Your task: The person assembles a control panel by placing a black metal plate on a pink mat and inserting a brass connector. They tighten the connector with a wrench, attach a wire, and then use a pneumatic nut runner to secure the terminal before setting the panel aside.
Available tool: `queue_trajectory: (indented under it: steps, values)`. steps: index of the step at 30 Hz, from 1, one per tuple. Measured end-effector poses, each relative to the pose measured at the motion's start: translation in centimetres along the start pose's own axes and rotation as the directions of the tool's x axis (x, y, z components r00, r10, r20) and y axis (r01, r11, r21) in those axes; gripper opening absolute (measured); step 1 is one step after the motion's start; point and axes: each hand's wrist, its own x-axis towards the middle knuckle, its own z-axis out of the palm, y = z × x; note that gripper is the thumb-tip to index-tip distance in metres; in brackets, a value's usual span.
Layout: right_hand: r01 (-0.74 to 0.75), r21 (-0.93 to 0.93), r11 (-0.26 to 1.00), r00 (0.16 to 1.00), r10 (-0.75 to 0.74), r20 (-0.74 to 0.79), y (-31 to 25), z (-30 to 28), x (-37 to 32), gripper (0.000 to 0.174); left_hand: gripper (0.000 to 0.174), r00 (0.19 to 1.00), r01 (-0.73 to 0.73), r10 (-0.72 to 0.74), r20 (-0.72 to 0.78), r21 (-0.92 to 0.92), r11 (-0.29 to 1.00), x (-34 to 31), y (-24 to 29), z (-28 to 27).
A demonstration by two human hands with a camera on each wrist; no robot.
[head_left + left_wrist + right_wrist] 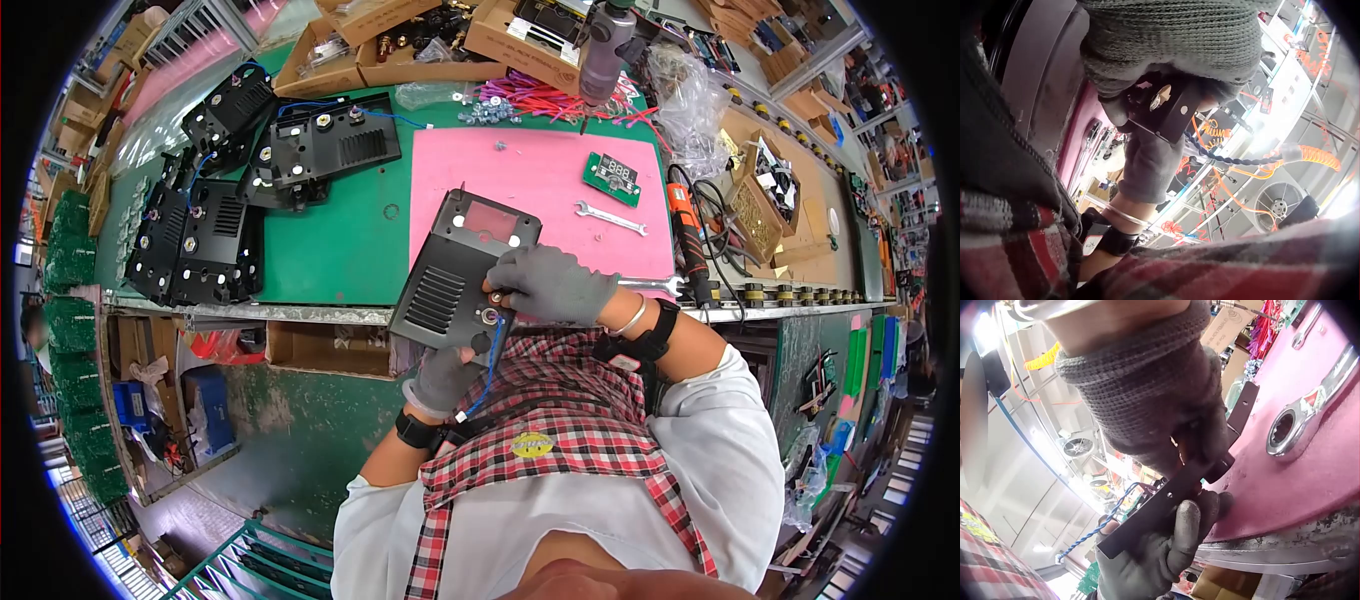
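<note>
A black metal panel (433,290) with louvre slots and a rectangular window lies tilted over the near table edge. My gloved left hand (443,380) grips its near edge from below, and in the right wrist view the left fingers (1188,525) curl against the panel (1147,519). At the panel's near right part, my gloved right hand (555,284) pinches a small brass-coloured part (495,298) with thumb and fingertips. Close by, a blue twisted wire (493,365) hangs from a round metal fitting (489,316) on the panel. The gloves partly hide the small part.
On the pink mat (460,160) lie a green display board (612,180), a wrench (611,217) and a ratchet wrench (650,286). Several black panels (335,145) are stacked left. An orange tool (689,232) lies right; a grey power driver (606,55) stands beyond the mat, near cardboard boxes (425,72).
</note>
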Motion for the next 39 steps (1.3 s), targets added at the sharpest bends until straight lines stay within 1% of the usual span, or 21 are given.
queue_trajectory:
  steps: [1,6,8,10,13,16,18,20,22,23,24,25,27,29,31,33,35,36,37,38,39]
  values:
    - [0.03,0.01,0.999,0.999,-0.03,-0.024,0.2,0.1,0.0,0.015,0.065,1.0,0.001,-0.001,0.008,-0.002,1.0,0.1,-0.1,0.0]
    - [-0.013,-0.018,1.0,1.0,0.013,-0.006,-0.1,0.0,0.1,0.011,0.059,0.998,-0.03,0.03,0.061,-0.002,1.0,0.5,-0.6,-0.4]
    - [-0.011,-0.012,1.0,1.0,0.01,-0.029,0.0,0.3,0.0,0.01,0.056,0.997,-0.026,0.022,0.072,0.047,0.999,0.6,-0.6,-0.4]
    - [0.003,-0.005,1.0,0.998,-0.003,-0.068,0.3,0.6,-0.2,0.009,0.054,0.997,-0.016,0.004,0.073,0.164,0.986,0.8,0.0,-0.1]
    - [-0.043,0.026,0.999,0.998,0.044,-0.036,0.2,0.1,-0.4,0.01,0.045,0.987,-0.095,0.072,0.146,0.152,0.984,0.9,0.8,1.2]
    - [-0.056,0.044,0.997,0.997,0.058,-0.052,0.4,0.5,-0.5,0.01,0.041,0.97,-0.126,0.124,0.208,-0.006,0.992,0.9,1.0,1.9]
    - [-0.081,0.026,0.996,0.997,0.082,-0.015,0.0,0.0,-0.6,0.01,0.035,0.962,-0.25,0.209,0.176,0.256,0.934,1.0,-0.3,-0.4]
    - [-0.1,0.023,0.995,0.995,0.099,0.01,-0.1,-0.3,-0.5,0.011,0.028,0.966,-0.248,0.222,0.129,0.253,0.935,1.0,0.0,0.1]
    - [-0.109,0.035,0.993,0.994,0.108,0.027,-0.1,-0.5,-0.4,0.012,0.022,0.988,-0.139,0.14,0.059,-0.025,0.99,0.7,0.5,1.7]
    - [-0.109,0.008,0.994,0.994,0.109,0.028,-0.1,-0.4,-0.4,0.013,0.022,0.973,-0.229,0.215,0.087,0.209,0.951,0.9,0.1,1.0]
    - [-0.109,-0.019,0.994,0.993,0.11,0.031,0.0,-0.1,-0.3,0.014,0.021,0.951,-0.31,0.281,0.131,0.426,0.85,1.0,-0.5,-0.2]
    - [-0.109,-0.045,0.993,0.993,0.111,0.035,0.0,0.0,-0.2,0.015,0.021,0.924,-0.376,0.333,0.19,0.614,0.694,1.0,-0.6,-0.5]
    - [-0.137,-0.126,0.983,0.99,0.141,0.024,-0.6,-0.1,-0.2,0.016,0.02,0.946,-0.322,0.297,0.127,0.429,0.844,0.8,-0.7,-0.2]
    - [-0.158,-0.184,0.97,0.987,0.162,0.009,-1.1,-0.2,-0.3,0.018,0.02,0.965,-0.263,0.241,0.106,0.334,0.905,0.7,-0.7,0.2]
    - [-0.156,-0.218,0.963,0.987,0.159,-0.007,-1.3,-0.2,-0.5,0.019,0.021,0.976,-0.214,0.187,0.108,0.36,0.908,0.5,-0.4,0.0]
    - [-0.112,-0.097,0.989,0.988,0.1,-0.119,0.2,0.3,-1.0,0.021,0.029,0.981,-0.172,0.149,0.127,0.193,0.966,0.4,0.0,1.0]
    - [-0.061,0.03,0.998,0.961,0.067,-0.268,1.9,-0.7,-2.1,0.02,0.037,0.963,-0.165,0.158,0.217,0.014,0.986,0.5,0.1,1.3]
    - [-0.127,0.083,0.988,0.947,0.146,-0.286,2.7,-1.9,-2.8,0.017,0.044,0.95,-0.145,0.145,0.278,-0.018,0.989,0.8,-0.1,0.7]
    - [-0.123,-0.034,0.992,0.923,0.102,-0.37,5.0,-2.0,-3.8,0.014,0.044,0.959,-0.143,0.133,0.249,0.023,0.989,0.8,-0.2,0.3]
    - [-0.232,-0.133,0.964,0.911,0.167,-0.378,7.2,-2.1,-4.9,0.017,0.044,0.968,-0.14,0.122,0.219,0.064,0.988,0.7,-0.3,0.0]
    - [-0.403,-0.067,0.913,0.867,0.358,-0.347,7.7,-2.8,-5.7,0.016,0.044,0.975,-0.135,0.114,0.189,0.105,0.985,0.7,-0.3,-0.2]
